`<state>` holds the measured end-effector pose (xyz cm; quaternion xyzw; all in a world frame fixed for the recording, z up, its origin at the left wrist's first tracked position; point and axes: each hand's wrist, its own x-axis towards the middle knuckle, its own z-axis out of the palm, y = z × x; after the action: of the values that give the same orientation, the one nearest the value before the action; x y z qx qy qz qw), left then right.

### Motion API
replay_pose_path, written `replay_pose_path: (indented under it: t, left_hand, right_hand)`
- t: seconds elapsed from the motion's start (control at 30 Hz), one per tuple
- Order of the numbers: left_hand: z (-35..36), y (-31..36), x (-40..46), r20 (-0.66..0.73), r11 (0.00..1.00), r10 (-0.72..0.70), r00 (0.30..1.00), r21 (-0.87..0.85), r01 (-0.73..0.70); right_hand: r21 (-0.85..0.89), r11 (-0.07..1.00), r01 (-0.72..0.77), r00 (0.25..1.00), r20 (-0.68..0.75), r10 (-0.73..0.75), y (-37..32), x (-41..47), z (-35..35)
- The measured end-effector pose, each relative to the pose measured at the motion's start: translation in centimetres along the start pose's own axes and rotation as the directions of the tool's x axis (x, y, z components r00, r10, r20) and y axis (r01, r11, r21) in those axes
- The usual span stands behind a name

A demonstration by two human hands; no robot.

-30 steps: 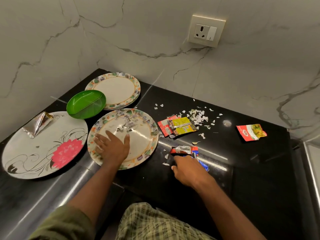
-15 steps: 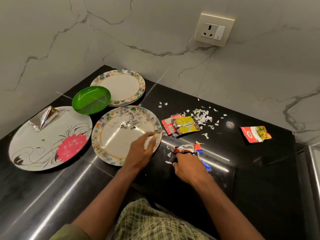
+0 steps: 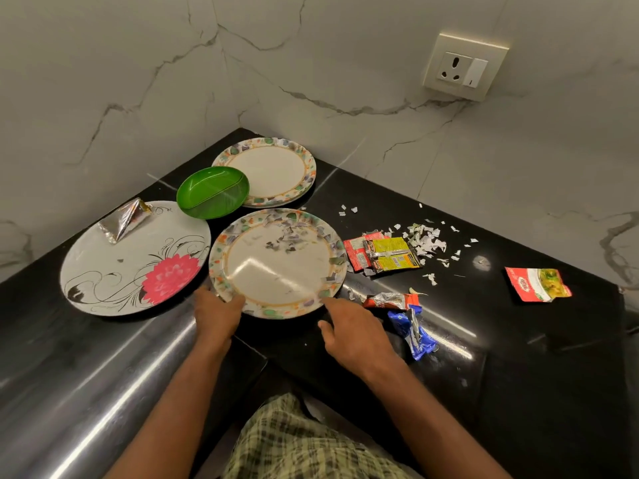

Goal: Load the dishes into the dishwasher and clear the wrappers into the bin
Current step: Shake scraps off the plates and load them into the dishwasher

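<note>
The patterned plate [image 3: 276,262] lies at the centre of the frame on the black desk [image 3: 518,357], with paper scraps strewn over its upper part and rim. The left hand [image 3: 216,311] grips its lower-left rim, fingers curled round the edge; the right hand [image 3: 349,328] rests just at the lower-right rim with fingers loosely spread, and whether it has a hold on the plate cannot be told.

By the look of things the task is barely begun. Every dish is on the desk and none is loaded; neither dishwasher nor bin is in view.

Left of centre, the flower plate [image 3: 135,261] carries a folded foil wrapper [image 3: 124,219] at its upper edge. Above the centre, the green dish [image 3: 212,192] holds nothing visible and overlaps a second patterned plate [image 3: 273,171], which seems bare and may sit on another like it.

To the right, the wrappers lie loose: a red and yellow sachet pair [image 3: 383,254] just beside the central plate, torn paper bits [image 3: 425,240] near them, a crumpled red wrapper [image 3: 394,300] and a blue wrapper [image 3: 413,331] close to the right hand, and a red sachet [image 3: 536,283] well apart at the far right.
</note>
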<state>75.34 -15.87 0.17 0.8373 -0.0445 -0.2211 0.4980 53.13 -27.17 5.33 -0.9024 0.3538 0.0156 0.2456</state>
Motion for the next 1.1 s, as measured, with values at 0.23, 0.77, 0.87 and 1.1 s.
replay_pose_path:
  t: [0.23,0.77,0.87,1.1]
  left_hand:
    - [0.0,8.3,-5.2,-0.027,0.936,0.303,0.953,-0.178,-0.303]
    - [4.1,17.5,-16.1,0.161,0.486,0.856,0.491,0.070,-0.871]
    - [3.2,16.4,-15.3,0.133,0.700,0.705,0.697,0.027,-0.713]
    - [2.0,14.7,-14.5,0.233,0.796,0.125,0.964,-0.604,0.043]
  right_hand:
    - [-0.012,0.983,0.182,0.959,-0.219,-0.181,-0.8,0.4,-0.7]
    - [0.413,0.879,0.240,0.863,-0.505,0.002,-1.4,-1.8,-1.1]
    - [0.239,0.918,0.316,0.795,-0.595,-0.118,0.1,-2.4,-1.4]
    - [0.029,0.853,0.521,0.723,-0.547,-0.423,2.0,-4.2,-4.5]
